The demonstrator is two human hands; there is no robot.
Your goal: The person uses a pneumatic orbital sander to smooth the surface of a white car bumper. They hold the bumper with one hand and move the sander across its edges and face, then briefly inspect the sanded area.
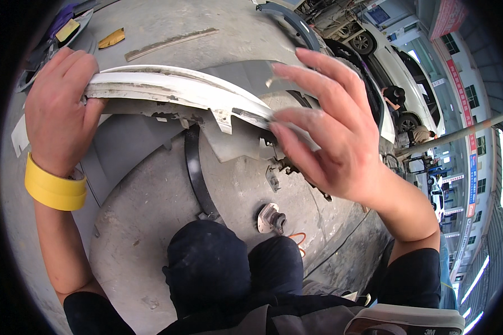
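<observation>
A long, curved white car trim piece (pixel 156 84) with worn, dirty streaks lies across the view in front of me. My left hand (pixel 61 106) is closed around its left end. A roll of yellow tape (pixel 55 183) hangs around my left wrist. Near the trim's right end, my right hand (pixel 332 131) has its fingers spread, slightly blurred. Its thumb and lowest finger come close to the trim's tip, and whether they touch it cannot be made out. By the fingertips shows a small pale scrap (pixel 270 82).
Grey body panels (pixel 131 142) lie beneath the trim. A black curved strip (pixel 193 167) and a round metal part (pixel 270 218) are on the concrete floor by my knees. A flat strip (pixel 173 43) lies farther off. Beyond, to the right, are a white car (pixel 411 78) and people.
</observation>
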